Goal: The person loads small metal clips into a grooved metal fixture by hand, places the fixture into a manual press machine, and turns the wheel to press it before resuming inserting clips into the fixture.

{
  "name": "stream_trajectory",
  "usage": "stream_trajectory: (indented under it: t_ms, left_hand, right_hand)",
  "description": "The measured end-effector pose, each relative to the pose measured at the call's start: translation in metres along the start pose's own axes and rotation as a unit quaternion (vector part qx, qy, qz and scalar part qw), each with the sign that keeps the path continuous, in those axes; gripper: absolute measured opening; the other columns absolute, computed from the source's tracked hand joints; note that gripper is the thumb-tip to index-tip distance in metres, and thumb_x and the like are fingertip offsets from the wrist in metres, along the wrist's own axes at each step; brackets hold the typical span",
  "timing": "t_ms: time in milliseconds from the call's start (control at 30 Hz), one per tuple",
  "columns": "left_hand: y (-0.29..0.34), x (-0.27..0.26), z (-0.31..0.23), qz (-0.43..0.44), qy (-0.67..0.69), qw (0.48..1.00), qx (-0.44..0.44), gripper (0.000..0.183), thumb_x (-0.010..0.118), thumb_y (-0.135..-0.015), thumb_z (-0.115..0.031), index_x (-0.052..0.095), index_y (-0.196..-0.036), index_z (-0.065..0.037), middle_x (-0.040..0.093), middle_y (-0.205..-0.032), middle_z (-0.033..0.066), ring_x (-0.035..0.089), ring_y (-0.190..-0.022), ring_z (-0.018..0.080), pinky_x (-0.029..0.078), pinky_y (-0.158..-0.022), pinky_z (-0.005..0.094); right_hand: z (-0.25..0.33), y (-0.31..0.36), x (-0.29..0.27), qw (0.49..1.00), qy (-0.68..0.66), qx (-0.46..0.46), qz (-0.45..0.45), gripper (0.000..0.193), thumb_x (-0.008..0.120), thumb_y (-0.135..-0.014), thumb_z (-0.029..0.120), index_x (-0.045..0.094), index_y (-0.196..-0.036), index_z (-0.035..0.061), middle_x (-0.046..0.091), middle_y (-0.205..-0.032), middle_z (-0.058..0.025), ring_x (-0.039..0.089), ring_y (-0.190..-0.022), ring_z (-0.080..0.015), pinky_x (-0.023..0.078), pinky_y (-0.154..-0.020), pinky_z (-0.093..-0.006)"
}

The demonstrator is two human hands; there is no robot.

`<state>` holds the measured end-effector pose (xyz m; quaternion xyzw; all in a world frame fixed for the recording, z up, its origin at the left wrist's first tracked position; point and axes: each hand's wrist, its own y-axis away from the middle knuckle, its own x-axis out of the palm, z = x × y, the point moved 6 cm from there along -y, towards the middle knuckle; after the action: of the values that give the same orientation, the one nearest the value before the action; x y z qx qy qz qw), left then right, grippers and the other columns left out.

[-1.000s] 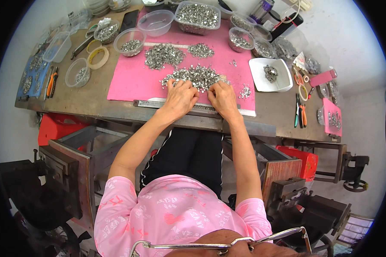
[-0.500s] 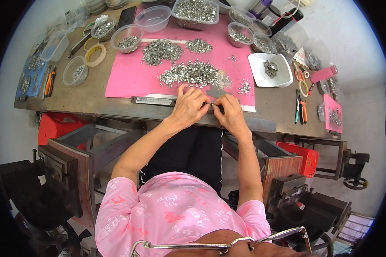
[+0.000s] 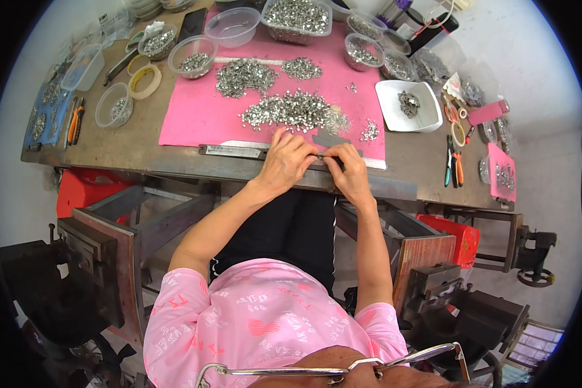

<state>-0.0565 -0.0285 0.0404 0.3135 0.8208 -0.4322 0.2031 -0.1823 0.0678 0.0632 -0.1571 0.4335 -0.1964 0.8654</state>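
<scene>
At the bench's front edge, my left hand (image 3: 286, 163) and my right hand (image 3: 350, 173) meet fingertip to fingertip. Both pinch around a tiny dark metal piece (image 3: 320, 156), mostly hidden by the fingers. A long metal tool like a caliper (image 3: 234, 152) lies along the edge, its right end running under my left hand. Just beyond my right fingers is a flat grey plate (image 3: 330, 138). A wide pile of small shiny metal pieces (image 3: 284, 110) spreads on the pink cloth (image 3: 187, 119) past my hands, with a few loose ones (image 3: 369, 132) to the right.
Two more metal heaps (image 3: 246, 77) lie farther back. Clear tubs (image 3: 193, 58) of pieces stand behind, and a white square dish (image 3: 394, 97) at right. Pliers (image 3: 458, 169) and tape rolls (image 3: 145, 82) lie to the sides. Bench vises (image 3: 90, 258) flank me below.
My right fingers have shifted slightly and cover more of the small piece. My left hand stays almost in place, and the piles look the same.
</scene>
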Motion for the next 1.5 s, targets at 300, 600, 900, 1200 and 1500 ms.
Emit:
stream_trajectory:
  t_ms: [300, 600, 900, 1200, 1500]
  left_hand:
    - [0.013, -0.080, 0.015, -0.116, -0.014, 0.992, -0.040, 0.011, 0.074, -0.088, -0.013, 0.072, -0.099, -0.011, 0.068, -0.096, 0.0048, 0.063, -0.093, 0.0253, 0.038, -0.104, 0.0484]
    - [0.087, -0.149, 0.064, -0.101, -0.140, 0.977, -0.126, 0.021, 0.076, -0.084, -0.014, 0.072, -0.103, -0.006, 0.064, -0.107, 0.0088, 0.057, -0.104, 0.0288, 0.040, -0.096, 0.0412]
    - [0.090, -0.145, 0.069, -0.075, -0.180, 0.975, -0.104, 0.038, 0.078, -0.082, -0.018, 0.068, -0.117, -0.008, 0.060, -0.119, 0.0104, 0.054, -0.113, 0.0303, 0.038, -0.101, 0.0442]
    - [0.088, -0.142, 0.072, -0.064, -0.207, 0.971, -0.103, 0.041, 0.078, -0.083, -0.017, 0.067, -0.121, -0.009, 0.060, -0.120, 0.0096, 0.054, -0.112, 0.0299, 0.038, -0.100, 0.0445]
    - [0.090, -0.143, 0.072, -0.075, -0.198, 0.972, -0.104, 0.039, 0.077, -0.083, -0.016, 0.067, -0.120, -0.008, 0.060, -0.120, 0.0096, 0.054, -0.112, 0.0297, 0.039, -0.099, 0.0433]
  right_hand:
    - [-0.012, 0.011, 0.010, 0.989, -0.057, 0.101, -0.092, 0.011, 0.074, -0.085, 0.006, 0.069, -0.093, 0.0015, 0.068, -0.090, -0.0093, 0.061, -0.087, -0.0269, 0.048, -0.079, -0.0361]
    - [0.000, 0.006, 0.007, 0.995, 0.048, -0.056, -0.069, 0.014, 0.079, -0.080, 0.005, 0.069, -0.090, 0.0042, 0.068, -0.088, -0.0063, 0.061, -0.084, -0.0255, 0.048, -0.075, -0.0377]
    - [-0.004, -0.007, 0.003, 0.995, 0.027, -0.093, 0.034, 0.017, 0.079, -0.080, 0.008, 0.068, -0.093, 0.0047, 0.066, -0.089, -0.0062, 0.061, -0.083, -0.0259, 0.049, -0.076, -0.0379]
    - [0.002, -0.007, 0.003, 0.994, 0.058, -0.083, 0.030, 0.017, 0.079, -0.080, 0.006, 0.069, -0.092, 0.0032, 0.068, -0.090, -0.0093, 0.062, -0.083, -0.0282, 0.051, -0.075, -0.0381]
    - [0.001, 0.005, 0.001, 0.998, 0.002, -0.030, -0.046, 0.015, 0.076, -0.081, -0.001, 0.070, -0.095, 0.0016, 0.069, -0.092, -0.0087, 0.064, -0.088, -0.0278, 0.052, -0.077, -0.0382]
